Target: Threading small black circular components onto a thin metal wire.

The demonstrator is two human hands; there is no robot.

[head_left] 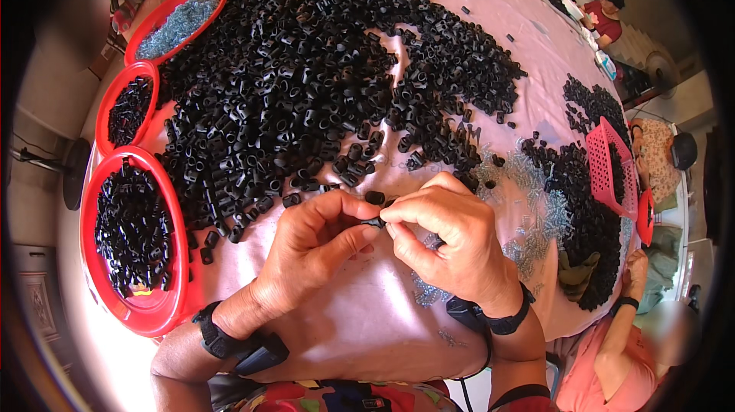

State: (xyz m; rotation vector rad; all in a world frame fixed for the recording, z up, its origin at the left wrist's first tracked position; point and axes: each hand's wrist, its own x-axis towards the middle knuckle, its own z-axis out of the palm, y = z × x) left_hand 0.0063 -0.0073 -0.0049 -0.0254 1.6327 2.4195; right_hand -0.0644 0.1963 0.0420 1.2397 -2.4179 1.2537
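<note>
My left hand [306,247] and my right hand [459,243] meet over the near middle of the table. Between the left thumb and index finger sits a small black plastic cord lock piece [373,222]. The right thumb and fingertips pinch at its right end, and most of it is covered by fingers. Just beyond the fingertips lies a loose black barrel-shaped piece [375,197]. A big heap of similar black pieces [291,83] spreads ahead of both hands. Tiny silvery-blue springs [528,236] lie scattered to the right of my right hand.
Three red trays line the left side: one with springs [180,24], two with slim black parts [130,112] [134,228]. A pink basket [605,167] stands at right beside another dark heap [586,236]. A person in pink [612,358] sits at right; others sit farther along the pink-covered table [337,320].
</note>
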